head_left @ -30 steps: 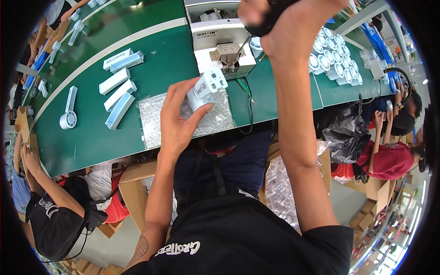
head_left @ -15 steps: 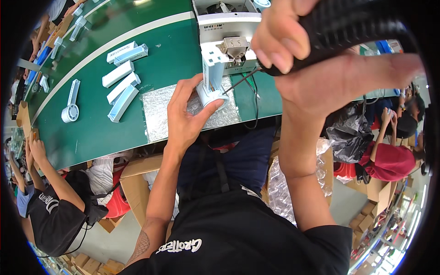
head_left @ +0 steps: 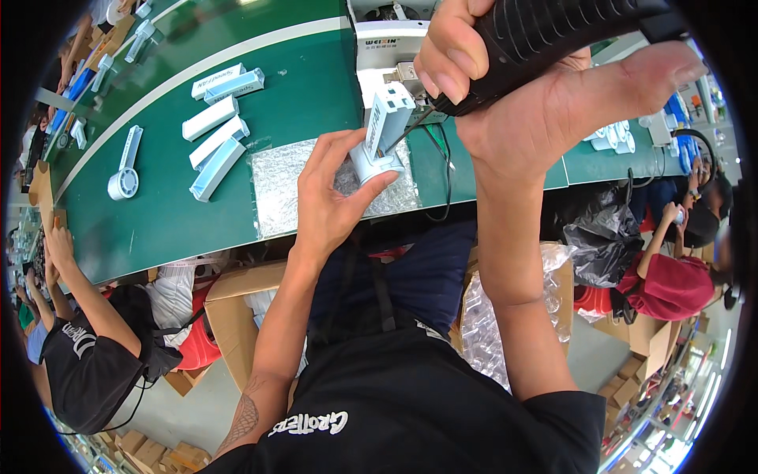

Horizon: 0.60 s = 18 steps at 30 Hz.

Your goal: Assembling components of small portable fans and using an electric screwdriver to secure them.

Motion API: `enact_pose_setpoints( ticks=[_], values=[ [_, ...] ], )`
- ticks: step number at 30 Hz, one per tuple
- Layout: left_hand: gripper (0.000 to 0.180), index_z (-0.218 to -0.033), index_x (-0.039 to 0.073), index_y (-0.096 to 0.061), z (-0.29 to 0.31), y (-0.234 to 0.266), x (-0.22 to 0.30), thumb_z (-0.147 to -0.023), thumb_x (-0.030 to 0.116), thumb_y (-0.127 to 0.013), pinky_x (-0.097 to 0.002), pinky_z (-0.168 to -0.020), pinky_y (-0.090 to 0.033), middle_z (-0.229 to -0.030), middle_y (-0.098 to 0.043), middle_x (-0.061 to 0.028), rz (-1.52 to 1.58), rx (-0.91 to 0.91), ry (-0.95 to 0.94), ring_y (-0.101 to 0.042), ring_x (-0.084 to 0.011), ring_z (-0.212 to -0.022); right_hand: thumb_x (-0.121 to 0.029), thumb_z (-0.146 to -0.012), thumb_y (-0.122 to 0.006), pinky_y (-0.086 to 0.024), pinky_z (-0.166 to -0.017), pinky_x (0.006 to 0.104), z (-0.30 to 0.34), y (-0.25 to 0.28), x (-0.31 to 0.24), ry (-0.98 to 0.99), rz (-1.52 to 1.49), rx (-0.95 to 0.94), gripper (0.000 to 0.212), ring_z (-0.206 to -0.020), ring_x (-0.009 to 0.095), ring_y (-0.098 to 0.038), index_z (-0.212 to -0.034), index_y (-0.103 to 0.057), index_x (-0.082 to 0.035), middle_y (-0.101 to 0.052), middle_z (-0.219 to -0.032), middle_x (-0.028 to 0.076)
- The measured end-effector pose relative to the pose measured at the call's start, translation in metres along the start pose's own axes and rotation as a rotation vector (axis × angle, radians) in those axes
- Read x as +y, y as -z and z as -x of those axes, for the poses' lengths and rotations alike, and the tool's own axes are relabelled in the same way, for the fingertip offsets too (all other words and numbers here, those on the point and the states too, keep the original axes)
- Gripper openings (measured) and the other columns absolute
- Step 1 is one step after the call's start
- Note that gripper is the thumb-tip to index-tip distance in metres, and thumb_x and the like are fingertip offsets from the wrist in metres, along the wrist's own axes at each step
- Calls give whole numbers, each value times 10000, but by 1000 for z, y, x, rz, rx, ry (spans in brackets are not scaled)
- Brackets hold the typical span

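A light-blue fan housing [head_left: 384,126], with a round base and a tall open column, stands tilted on a silver foil pad [head_left: 276,197]. My left hand [head_left: 325,183] grips its round base, with fingers behind and thumb in front. My right hand [head_left: 517,130] is wrapped round a black electric screwdriver [head_left: 553,39], its thumb stretched out to the right. The thin bit [head_left: 410,133] slants down leftward to where the column meets the base. Whether the bit sits on a screw cannot be seen.
A metal screw feeder [head_left: 387,51] stands just behind the housing. Several light-blue shells [head_left: 217,167] lie left on the green table [head_left: 166,229], beside a part with a round head [head_left: 124,182]. A black cable [head_left: 448,178] hangs over the front edge. People sit on both sides.
The housing has turned and leans right, so its printed side faces me now. The screwdriver's handle has swung up at its far end, and its bit stays at the base.
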<state>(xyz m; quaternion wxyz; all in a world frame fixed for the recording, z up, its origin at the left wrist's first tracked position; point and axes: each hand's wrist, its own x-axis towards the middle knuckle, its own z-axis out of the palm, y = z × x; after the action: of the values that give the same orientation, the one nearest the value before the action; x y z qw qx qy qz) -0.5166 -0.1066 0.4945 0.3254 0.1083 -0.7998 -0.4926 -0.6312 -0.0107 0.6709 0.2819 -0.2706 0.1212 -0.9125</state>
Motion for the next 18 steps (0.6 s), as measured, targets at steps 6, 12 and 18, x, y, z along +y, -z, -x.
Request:
enact_pose_setpoints(
  ticks=[6,12,18],
  values=[
    [562,-1240,-13,-682,1,1,-2,-771,195,-910,-356,-899,-536,-1167,-674,-140,11,6,3,-684,-269,-1035,-1019,-805,-202,-434,-414,282,0,11,2,44,69,-5,1075,-399,147,-458,-864,-531,3,-498,-529,79],
    [568,-1246,-11,-681,-2,1,-1,-772,203,-909,-363,-911,-534,-1173,-674,-145,-11,2,6,-684,-278,-1050,-1013,-811,-204,-450,-418,303,-3,32,-2,210,806,-96,1076,-401,161,-462,-847,-522,14,-482,-517,82],
    [561,-1242,-14,-674,-7,-1,-1,-769,174,-910,-368,-917,-533,-1185,-669,-156,4,7,-35,-680,-290,-1064,-976,-852,-201,-462,-420,278,-9,28,-10,259,491,-273,1027,-423,145,-495,-839,-527,-2,-488,-521,73]
  ],
)
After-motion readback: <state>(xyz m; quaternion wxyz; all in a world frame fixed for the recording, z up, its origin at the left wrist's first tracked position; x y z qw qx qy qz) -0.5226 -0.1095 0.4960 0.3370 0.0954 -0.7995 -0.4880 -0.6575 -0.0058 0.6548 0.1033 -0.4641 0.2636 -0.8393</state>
